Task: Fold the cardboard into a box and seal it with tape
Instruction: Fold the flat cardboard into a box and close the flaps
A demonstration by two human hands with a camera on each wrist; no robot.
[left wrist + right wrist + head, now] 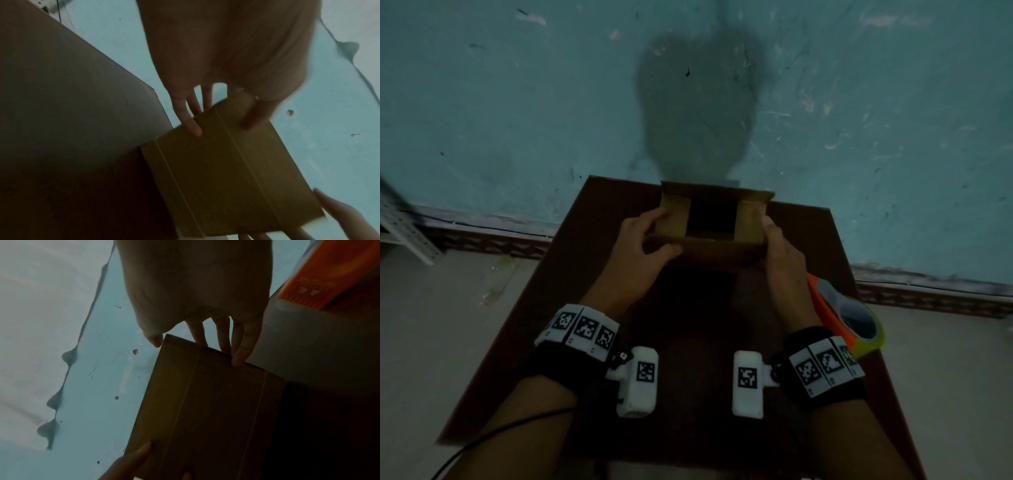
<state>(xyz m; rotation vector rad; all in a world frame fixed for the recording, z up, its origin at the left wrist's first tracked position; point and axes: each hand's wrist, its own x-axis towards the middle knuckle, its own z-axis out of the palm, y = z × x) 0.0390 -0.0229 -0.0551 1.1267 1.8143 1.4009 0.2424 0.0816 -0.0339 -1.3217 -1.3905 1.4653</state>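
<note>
Only upside-down, unreadable print shows on the orange tape dispenser (pixel 320 287).

Tan cardboard box (pixel 717 219), dark brown table (pixel 592 308), orange-and-yellow tape dispenser (pixel 849 315), teal wall (pixel 517 102).

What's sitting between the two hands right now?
The cardboard box, open at the top with its side flaps folded inward. The left hand grips its left end and the right hand its right end. The head view shows this best.
</note>
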